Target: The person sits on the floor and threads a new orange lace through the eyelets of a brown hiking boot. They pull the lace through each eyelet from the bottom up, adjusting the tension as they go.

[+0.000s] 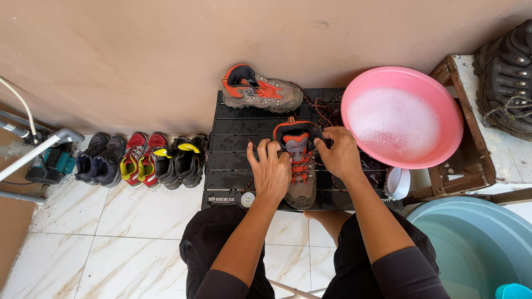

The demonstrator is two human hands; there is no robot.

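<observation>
A brown hiking boot with orange lining and red laces [301, 187] stands upright on a low black slatted table [233, 160], toe pointing toward me. My left hand [270, 170] grips the boot's left side with fingers spread. On the right side of the collar, my right hand [338, 154] pinches near the laces. A matching second boot [260, 91] lies on its side at the table's far edge, against the wall.
A pink basin of soapy water [402, 116] sits right of the table, with a white scoop [398, 182] below it. A wooden crate [476, 166] holds a dark boot [507, 77]. Several shoes [144, 160] line the wall at left. A blue tub [476, 243] is at lower right.
</observation>
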